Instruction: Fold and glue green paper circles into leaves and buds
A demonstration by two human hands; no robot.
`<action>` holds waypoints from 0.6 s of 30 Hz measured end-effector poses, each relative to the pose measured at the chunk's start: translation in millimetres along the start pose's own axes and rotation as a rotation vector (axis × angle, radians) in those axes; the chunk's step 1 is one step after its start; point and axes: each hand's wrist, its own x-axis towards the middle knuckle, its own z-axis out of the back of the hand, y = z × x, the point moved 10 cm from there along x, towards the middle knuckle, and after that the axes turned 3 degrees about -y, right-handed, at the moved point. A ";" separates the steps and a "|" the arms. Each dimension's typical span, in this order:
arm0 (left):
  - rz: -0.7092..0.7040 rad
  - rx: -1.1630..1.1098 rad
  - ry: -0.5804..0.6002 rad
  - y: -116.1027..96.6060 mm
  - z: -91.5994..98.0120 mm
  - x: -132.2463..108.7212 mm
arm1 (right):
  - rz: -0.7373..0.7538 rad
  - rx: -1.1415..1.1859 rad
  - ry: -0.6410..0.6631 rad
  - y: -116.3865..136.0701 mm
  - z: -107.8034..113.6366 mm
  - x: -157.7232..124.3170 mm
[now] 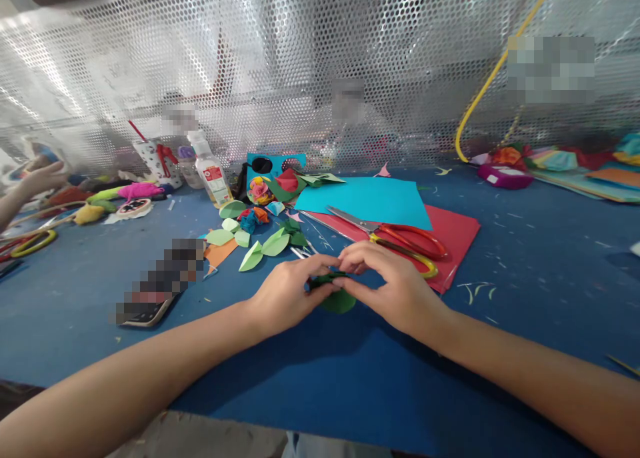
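Between my two hands is a dark green paper leaf point(340, 302), low over the blue table. My left hand point(287, 291) pinches its left side between thumb and fingers. From the other side, my right hand point(395, 288) grips the same paper, its fingertips meeting those of the left. Part of the paper is hidden behind the fingers. Just beyond my right hand, scissors point(405, 238) with red and yellow handles lie on red paper point(460, 238) and a blue sheet point(365, 201). Light green paper leaves point(275, 243) lie past my left hand.
A phone point(155, 305) lies at the left. Behind stand a glue bottle point(213, 171) and a patterned cup point(155, 161). A purple case point(505, 176) sits back right before a perforated metal wall point(280, 65). Another person's hand point(45, 178) shows far left, near coloured yarn point(140, 191).
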 end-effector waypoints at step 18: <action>0.039 -0.085 0.049 2.7 -6.8 1.9 | -0.056 -0.055 0.083 0.2 -5.5 -1.3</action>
